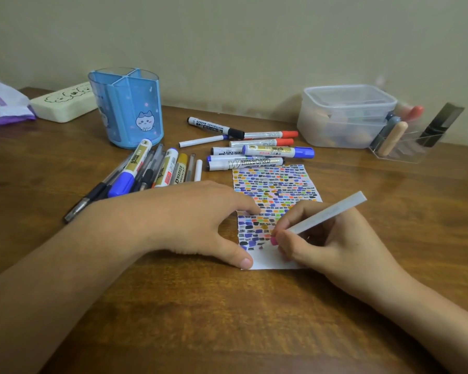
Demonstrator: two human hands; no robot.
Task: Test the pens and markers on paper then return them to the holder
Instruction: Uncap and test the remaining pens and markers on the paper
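Two hands are being kept on a swatch-covered paper (276,201) lying on the desk (227,319).
A white marker (327,213) is being gripped by the curled fingers of the right hand (333,244), its pink tip being pressed to the paper's near end; the paper's left edge is being pinned by the left hand (197,220), fingers spread open. Far left, the blue holder (127,109) is being left standing, loose pens (157,166) scattered beside it.

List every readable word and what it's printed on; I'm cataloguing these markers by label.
"WHITEBOARD": black-capped marker above the paper.
"WHITEBOARD MARKER": black-capped marker near the wall, print upside down.
"MARKER": gold-labelled marker in the left pile.
Print on the other markers and the blue holder: too small or blurred.
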